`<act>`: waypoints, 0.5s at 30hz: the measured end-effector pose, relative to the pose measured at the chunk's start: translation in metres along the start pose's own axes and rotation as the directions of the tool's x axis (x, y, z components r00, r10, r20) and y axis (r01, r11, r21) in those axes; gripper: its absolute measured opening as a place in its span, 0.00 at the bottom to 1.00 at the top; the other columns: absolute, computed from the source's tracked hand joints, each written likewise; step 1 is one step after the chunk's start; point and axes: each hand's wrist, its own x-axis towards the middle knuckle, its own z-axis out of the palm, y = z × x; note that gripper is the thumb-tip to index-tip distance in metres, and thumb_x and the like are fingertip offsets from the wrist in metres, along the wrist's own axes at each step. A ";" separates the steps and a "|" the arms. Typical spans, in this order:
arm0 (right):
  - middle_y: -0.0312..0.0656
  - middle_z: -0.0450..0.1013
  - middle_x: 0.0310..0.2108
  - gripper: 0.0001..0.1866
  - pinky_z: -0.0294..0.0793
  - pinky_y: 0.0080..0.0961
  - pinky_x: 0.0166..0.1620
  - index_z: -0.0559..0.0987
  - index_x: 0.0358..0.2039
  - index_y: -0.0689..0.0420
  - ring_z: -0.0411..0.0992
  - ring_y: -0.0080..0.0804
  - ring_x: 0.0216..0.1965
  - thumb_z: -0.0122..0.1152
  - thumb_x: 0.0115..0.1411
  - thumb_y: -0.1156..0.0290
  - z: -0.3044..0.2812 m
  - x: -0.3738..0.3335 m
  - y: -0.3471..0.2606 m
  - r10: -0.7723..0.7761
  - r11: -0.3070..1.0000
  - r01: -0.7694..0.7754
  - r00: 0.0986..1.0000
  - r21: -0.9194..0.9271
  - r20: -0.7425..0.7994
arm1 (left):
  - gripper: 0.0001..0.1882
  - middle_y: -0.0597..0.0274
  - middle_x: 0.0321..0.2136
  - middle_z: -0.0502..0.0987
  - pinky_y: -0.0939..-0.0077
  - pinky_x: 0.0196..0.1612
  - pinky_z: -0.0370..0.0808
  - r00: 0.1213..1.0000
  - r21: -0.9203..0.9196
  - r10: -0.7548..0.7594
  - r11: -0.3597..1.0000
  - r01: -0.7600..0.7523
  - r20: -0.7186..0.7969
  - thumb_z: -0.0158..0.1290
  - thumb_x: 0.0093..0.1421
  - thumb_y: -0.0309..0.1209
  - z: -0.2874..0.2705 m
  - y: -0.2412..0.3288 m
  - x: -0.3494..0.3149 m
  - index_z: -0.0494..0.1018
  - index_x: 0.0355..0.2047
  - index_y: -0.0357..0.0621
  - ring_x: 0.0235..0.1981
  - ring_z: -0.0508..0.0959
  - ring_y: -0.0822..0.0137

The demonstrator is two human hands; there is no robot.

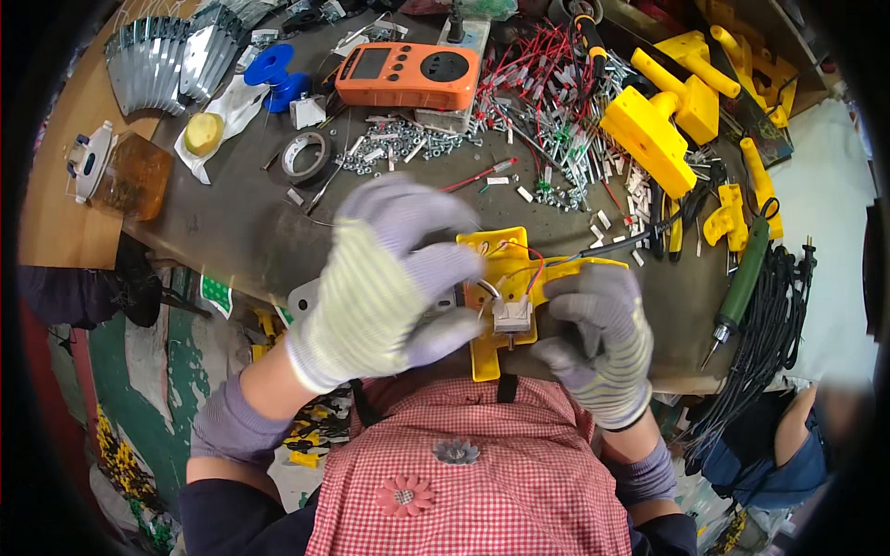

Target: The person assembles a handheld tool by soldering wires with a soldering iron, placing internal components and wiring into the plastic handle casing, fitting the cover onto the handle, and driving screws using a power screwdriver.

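A yellow plastic housing (484,360) lies at the table's near edge in front of me. Inside it sits a small white block-shaped component (512,316), with red, white and dark wires running about it. My left hand (375,278), in a striped knitted glove, is raised at the housing's left side, slightly blurred; its thumb and fingers are spread, with nothing visible between them. At the right, my gloved right hand (607,343) is beside the housing's handle part, fingers loosely bent and thumb apart. Whether its fingertips touch the handle is hard to see.
An orange meter (408,76) stands at the back, near loose screws (408,144) and red wires (538,74). Black tape (305,157) lies left. Yellow housings (649,139) are piled right, above a green soldering iron (744,278) and a black cable bundle (774,324).
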 end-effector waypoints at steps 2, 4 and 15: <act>0.40 0.75 0.35 0.18 0.70 0.42 0.44 0.79 0.35 0.54 0.72 0.46 0.38 0.72 0.51 0.56 -0.009 -0.001 0.001 -0.029 0.985 0.031 0.999 -0.172 0.012 | 0.18 0.59 0.45 0.75 0.45 0.55 0.67 0.992 0.030 0.107 0.994 -0.109 0.066 0.65 0.43 0.46 -0.013 0.007 -0.019 0.76 0.32 0.54 0.46 0.76 0.54; 0.41 0.74 0.35 0.18 0.70 0.42 0.44 0.80 0.37 0.55 0.72 0.47 0.38 0.72 0.50 0.57 -0.013 0.012 -0.002 -0.075 0.964 0.104 0.989 -0.246 0.125 | 0.15 0.62 0.49 0.76 0.42 0.59 0.64 0.982 0.132 0.099 0.984 -0.121 0.163 0.60 0.48 0.52 -0.001 0.016 -0.027 0.78 0.31 0.62 0.52 0.74 0.53; 0.42 0.75 0.38 0.19 0.72 0.41 0.45 0.78 0.38 0.55 0.74 0.47 0.40 0.76 0.48 0.65 -0.014 0.033 0.011 -0.065 0.957 -0.057 0.913 0.284 0.403 | 0.29 0.50 0.61 0.66 0.37 0.64 0.56 0.970 0.243 -0.164 0.963 0.119 0.177 0.58 0.45 0.58 0.012 0.010 -0.024 0.79 0.39 0.51 0.62 0.65 0.45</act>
